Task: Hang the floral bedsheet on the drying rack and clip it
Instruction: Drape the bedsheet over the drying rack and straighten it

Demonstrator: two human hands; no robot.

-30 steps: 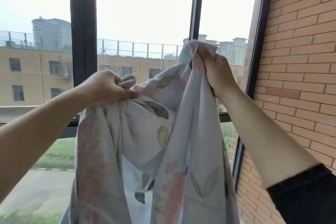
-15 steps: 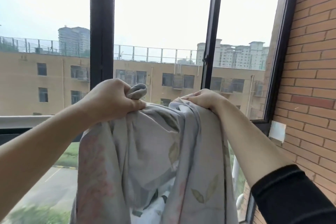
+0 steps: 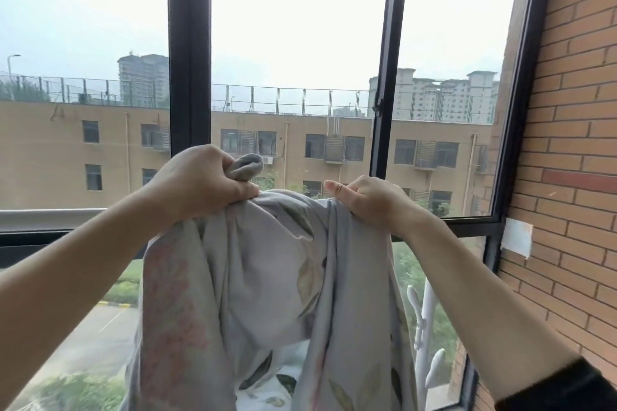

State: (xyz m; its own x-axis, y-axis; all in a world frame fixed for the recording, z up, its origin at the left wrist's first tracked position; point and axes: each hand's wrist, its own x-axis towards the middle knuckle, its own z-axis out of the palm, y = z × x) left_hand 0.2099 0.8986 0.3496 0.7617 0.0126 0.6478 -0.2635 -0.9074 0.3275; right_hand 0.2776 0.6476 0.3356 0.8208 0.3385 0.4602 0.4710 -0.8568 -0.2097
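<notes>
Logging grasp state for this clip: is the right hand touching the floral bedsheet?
Touching. The head view shows the right hand with its fingers curled over the top edge of the floral bedsheet, fabric gathered under them.

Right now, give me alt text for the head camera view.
A left hand and a right hand grip the bunched top of a floral bedsheet hanging before a black-framed window. A brick wall stands at right.
</notes>
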